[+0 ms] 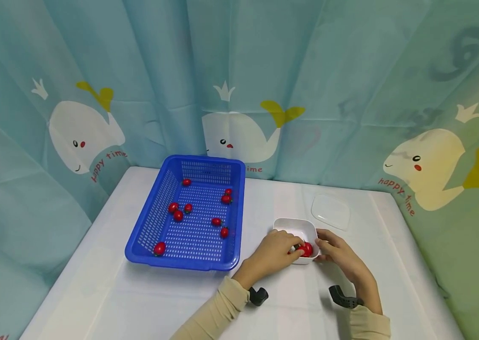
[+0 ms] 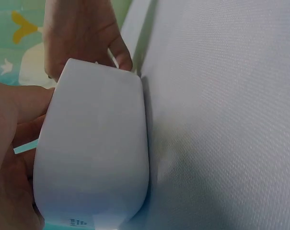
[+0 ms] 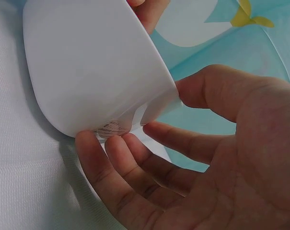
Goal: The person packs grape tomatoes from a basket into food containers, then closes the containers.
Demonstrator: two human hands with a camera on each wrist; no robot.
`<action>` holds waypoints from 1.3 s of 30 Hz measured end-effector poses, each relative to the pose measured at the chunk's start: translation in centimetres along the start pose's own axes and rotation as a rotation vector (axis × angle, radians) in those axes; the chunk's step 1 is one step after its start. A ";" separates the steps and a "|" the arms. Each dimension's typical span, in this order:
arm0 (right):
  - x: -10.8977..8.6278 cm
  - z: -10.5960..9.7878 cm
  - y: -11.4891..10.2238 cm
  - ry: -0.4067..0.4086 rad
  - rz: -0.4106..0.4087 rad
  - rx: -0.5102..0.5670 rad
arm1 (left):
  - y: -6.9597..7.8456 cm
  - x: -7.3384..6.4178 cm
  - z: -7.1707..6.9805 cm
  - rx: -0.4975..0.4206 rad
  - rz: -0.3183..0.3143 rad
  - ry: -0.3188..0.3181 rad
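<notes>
I have the left hand dipped into the white box, its fingers over the red tomatoes; I can't tell if it grips one. My right hand holds the box by its side, thumb near the rim. I think this step is putting tomatoes in the box. Next, I'd want the left fingers to open gently, with the box held steady. The tomatoes look shiny, round and bright red, with a bit of green. The box sits on the white counter. To the left, the blue basket has nine small tomatoes, spread about. Past the box lies a clear lid, then a whale curtain.
</notes>
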State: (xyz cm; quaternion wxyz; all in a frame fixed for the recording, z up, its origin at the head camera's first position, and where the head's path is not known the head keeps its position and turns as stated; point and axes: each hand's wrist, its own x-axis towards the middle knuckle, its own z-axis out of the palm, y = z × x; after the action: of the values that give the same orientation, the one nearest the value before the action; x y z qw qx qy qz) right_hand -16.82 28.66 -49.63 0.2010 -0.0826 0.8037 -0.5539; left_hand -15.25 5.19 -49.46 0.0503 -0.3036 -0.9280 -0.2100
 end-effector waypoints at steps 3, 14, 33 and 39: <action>0.0 -0.1 0.0 -0.005 0.001 0.004 | 0.0 -0.1 -0.1 0.027 0.015 0.009; 0.1 0.0 0.0 -0.009 0.003 0.012 | -0.1 -0.2 0.1 0.059 0.005 0.078; 0.1 -0.2 0.1 -0.004 0.016 0.002 | 0.6 0.3 0.0 0.110 -0.017 0.072; 0.2 -0.1 0.0 0.006 0.032 -0.018 | 0.6 0.4 0.0 0.141 -0.059 0.091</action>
State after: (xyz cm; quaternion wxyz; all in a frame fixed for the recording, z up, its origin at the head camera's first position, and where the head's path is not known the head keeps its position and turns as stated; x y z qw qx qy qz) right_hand -17.02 28.73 -49.64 0.2069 -0.0697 0.8104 -0.5436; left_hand -15.25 5.85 -49.15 0.1077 -0.2622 -0.9457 -0.1590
